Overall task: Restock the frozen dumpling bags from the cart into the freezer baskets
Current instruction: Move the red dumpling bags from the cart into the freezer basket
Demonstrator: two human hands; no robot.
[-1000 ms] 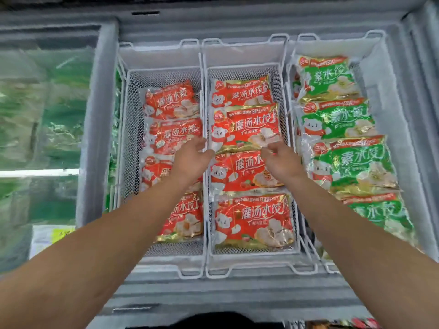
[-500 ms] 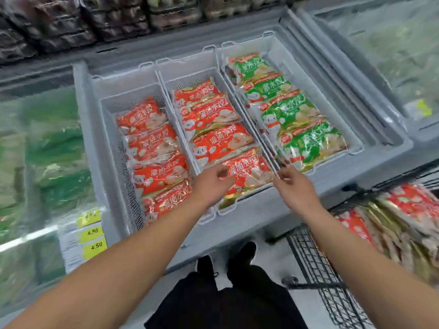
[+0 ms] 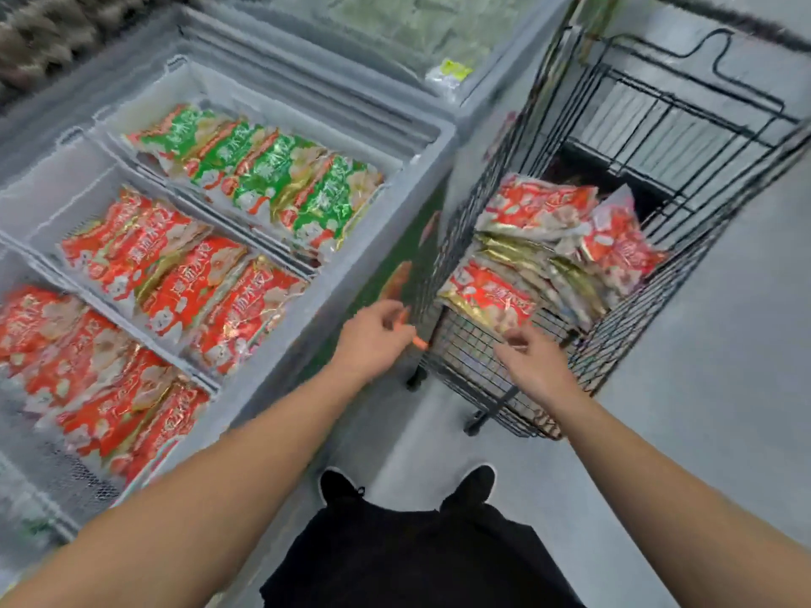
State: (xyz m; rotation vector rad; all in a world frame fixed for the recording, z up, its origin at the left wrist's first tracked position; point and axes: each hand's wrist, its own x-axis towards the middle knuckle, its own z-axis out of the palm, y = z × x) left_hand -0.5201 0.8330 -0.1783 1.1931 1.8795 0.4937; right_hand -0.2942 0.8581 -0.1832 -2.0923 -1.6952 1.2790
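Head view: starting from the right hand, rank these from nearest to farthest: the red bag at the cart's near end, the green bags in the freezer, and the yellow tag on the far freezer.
From the right hand:
1. Red bag, just ahead in the cart.
2. Green bags, far-left freezer basket.
3. Yellow tag, far freezer at top.
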